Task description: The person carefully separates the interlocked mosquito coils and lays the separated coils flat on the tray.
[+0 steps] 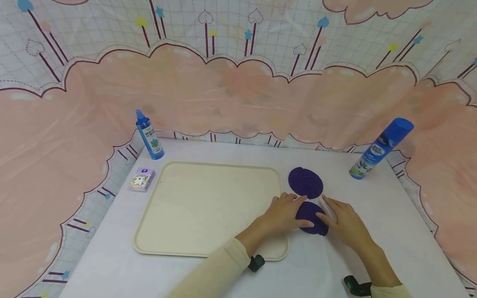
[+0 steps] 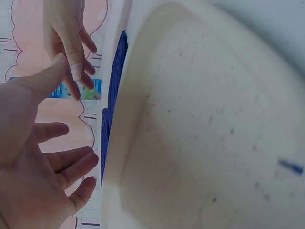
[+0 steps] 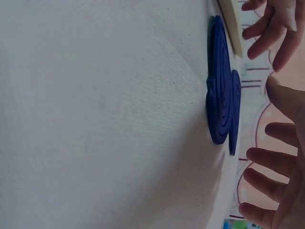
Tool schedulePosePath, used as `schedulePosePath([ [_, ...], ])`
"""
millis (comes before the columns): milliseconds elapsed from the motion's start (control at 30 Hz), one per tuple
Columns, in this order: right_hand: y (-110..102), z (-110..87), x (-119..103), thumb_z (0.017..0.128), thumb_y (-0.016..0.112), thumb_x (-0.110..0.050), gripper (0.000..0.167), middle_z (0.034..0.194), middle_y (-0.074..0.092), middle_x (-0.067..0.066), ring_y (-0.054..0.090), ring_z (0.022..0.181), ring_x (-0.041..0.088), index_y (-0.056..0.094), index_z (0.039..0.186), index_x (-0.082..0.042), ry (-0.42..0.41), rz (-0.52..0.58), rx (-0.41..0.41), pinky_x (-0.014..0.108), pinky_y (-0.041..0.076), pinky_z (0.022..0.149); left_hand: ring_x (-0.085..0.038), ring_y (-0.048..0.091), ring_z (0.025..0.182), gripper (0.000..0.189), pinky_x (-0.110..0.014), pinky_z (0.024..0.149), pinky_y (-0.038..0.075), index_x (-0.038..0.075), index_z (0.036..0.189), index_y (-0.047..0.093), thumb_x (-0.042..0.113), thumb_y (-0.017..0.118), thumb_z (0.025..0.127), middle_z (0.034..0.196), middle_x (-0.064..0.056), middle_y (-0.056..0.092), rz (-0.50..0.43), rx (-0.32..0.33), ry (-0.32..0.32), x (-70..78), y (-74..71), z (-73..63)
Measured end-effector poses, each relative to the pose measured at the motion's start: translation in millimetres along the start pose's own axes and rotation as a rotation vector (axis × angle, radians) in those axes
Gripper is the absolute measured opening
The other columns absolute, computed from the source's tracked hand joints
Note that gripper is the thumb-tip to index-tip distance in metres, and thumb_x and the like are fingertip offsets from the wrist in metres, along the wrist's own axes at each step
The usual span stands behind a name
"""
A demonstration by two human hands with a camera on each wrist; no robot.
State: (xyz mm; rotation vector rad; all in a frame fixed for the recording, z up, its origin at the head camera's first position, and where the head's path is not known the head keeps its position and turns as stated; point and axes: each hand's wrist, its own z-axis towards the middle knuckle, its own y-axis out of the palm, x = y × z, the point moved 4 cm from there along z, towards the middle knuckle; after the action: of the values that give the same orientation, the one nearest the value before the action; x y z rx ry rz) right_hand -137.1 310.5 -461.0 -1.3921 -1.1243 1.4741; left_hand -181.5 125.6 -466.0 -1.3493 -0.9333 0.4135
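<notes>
Two flat, round, dark blue-purple spiral coils lie on the white table right of the tray: a far coil point(image 1: 305, 182) and a near coil point(image 1: 312, 217). In the right wrist view the near coil point(image 3: 220, 81) shows ridged rings, edge-on. My left hand point(image 1: 285, 213) is over the near coil's left side, thumb and fingers spread and relaxed. From the other side my right hand point(image 1: 346, 223) reaches over its right edge, fingers loosely extended. Both wrist views show the hands raised above the table with nothing gripped. The left hand overlaps the right edge of the cream tray point(image 1: 208, 250).
Small specks and a tiny blue bit point(image 2: 290, 166) dot the tray's surface. Behind the tray stands a blue spray bottle point(image 1: 150, 136), with a small box point(image 1: 142, 180) nearer. A blue aerosol can point(image 1: 380, 149) stands at the back right, before a patterned cloth backdrop point(image 1: 231, 99).
</notes>
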Motion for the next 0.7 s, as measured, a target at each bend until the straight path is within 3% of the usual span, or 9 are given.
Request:
schedulePosePath([
  [400,12.2,-3.9,-2.1,0.095,0.069,-0.043,0.065,0.139,0.062,0.026,0.057,0.125,0.052,0.056,0.143,-0.001,-0.063,0.013,0.007,0.068,0.046,0.104,-0.017,0.059,0.111,0.068,-0.03,0.092,0.052,0.016,0.132,0.066,0.055,0.082,0.079,0.123,-0.001,0.068,0.009,0.031,-0.044,7.5,13.5,1.7],
  [700,14.5,-6.8,-4.5,0.089,0.077,-0.039,0.065,0.137,0.064,0.025,0.059,0.123,0.05,0.059,0.139,-0.001,-0.057,-0.003,0.012,0.066,0.048,0.103,-0.017,0.063,0.099,0.061,-0.026,0.084,0.056,0.012,0.12,0.072,0.037,0.094,0.069,0.117,-0.003,0.067,-0.016,0.061,-0.108,11.7,17.7,6.2],
])
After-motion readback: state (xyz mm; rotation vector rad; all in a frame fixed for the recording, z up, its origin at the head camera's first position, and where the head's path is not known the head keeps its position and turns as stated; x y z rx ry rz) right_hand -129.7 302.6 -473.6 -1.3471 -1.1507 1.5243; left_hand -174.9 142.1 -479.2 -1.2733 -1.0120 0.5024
